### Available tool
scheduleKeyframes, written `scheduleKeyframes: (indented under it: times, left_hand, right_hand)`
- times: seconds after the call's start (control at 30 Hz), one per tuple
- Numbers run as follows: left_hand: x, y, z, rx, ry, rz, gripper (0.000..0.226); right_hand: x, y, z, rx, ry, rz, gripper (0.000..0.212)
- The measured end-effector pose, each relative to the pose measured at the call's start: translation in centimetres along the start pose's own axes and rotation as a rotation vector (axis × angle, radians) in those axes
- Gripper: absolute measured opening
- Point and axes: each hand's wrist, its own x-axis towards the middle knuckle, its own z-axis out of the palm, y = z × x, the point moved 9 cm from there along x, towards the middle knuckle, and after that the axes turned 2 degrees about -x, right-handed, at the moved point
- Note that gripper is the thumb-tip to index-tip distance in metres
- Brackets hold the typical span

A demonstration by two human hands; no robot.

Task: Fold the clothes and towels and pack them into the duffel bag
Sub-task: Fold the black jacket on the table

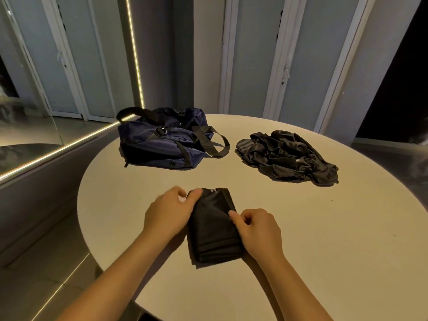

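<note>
Black, soft folded cloth bundle (214,224) lies nearest me on the round cream table (301,228); my left hand (168,210) and right hand (256,230) pinch its side edges, keeping the folds together. Farther off wait the navy nylon duffel bag (162,141) and a crumpled heap of dark unfolded garments (287,156).

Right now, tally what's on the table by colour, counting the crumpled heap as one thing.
Navy: 1, the duffel bag
Black: 2, the folded cloth and the crumpled heap
Total: 3
</note>
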Motion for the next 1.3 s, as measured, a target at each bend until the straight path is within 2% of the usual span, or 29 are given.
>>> scheduleKeyframes:
  times: [0.1,0.2,0.33,0.53,0.6,0.67,0.73,0.77,0.87,0.9,0.93,1.0,1.07,1.17,1.3]
  left_hand:
    - [-2.2,-0.2,1.8,0.005,-0.162,-0.042,0.061]
    - [-2.3,0.6,2.4,-0.214,-0.224,-0.096,0.068]
    - [-2.3,1.5,4.1,-0.466,-0.354,-0.163,0.06]
    - [-2.4,1.9,5.2,-0.557,-0.357,-0.129,0.074]
    - [-2.4,1.5,5.0,-0.603,-0.381,-0.147,0.076]
    - [-2.4,1.7,4.3,-0.651,-0.394,-0.134,0.069]
    - [-2.2,2.3,3.5,-0.693,-0.408,-0.092,0.062]
    - [-2.2,2.9,3.1,-0.717,-0.427,-0.067,0.058]
    - [-2.7,4.9,3.3,-0.691,-0.515,-0.009,0.055]
    - [-2.9,5.3,3.7,-0.639,-0.522,0.01,0.057]
    - [-2.9,5.7,4.2,-0.583,-0.515,0.03,0.059]
    - [-3.1,6.2,5.1,-0.499,-0.474,0.059,0.06]
    - [-3.4,6.6,6.0,-0.445,-0.428,0.088,0.059]
    - [-4.4,6.9,7.0,-0.368,-0.331,0.136,0.06]
    - [-6.9,6.7,8.0,-0.488,-0.283,0.168,0.076]
  right_hand:
    - [0.0,-0.2,0.4,0.004,-0.007,0.014,0.058]
    - [-0.3,-0.2,0.6,0.052,-0.036,0.026,0.057]
    - [-0.5,-0.1,0.8,0.121,-0.055,0.027,0.054]
    - [-0.2,0.4,0.8,0.305,-0.102,-0.022,0.055]
    - [-0.3,0.2,0.5,0.442,-0.128,-0.001,0.056]
    - [-0.2,0.4,-0.7,0.628,-0.018,0.081,0.052]
    - [0.2,1.7,-2.1,0.686,0.14,0.198,0.045]
    - [0.4,2.2,-1.6,0.759,0.12,0.27,0.049]
    - [0.2,0.4,2.3,1.27,-0.247,0.407,0.086]
    - [0.2,-0.2,2.6,1.357,-0.282,0.393,0.088]
    - [0.2,-0.9,2.2,1.396,-0.276,0.332,0.085]
    - [0.5,-0.8,0.9,1.317,-0.159,0.258,0.077]
    - [0.5,-0.1,-0.1,1.242,-0.06,0.268,0.067]
    - [0.3,1.4,-1.3,1.185,0.068,0.328,0.036]
    - [0.1,2.6,-2.5,1.173,0.173,0.36,0.02]
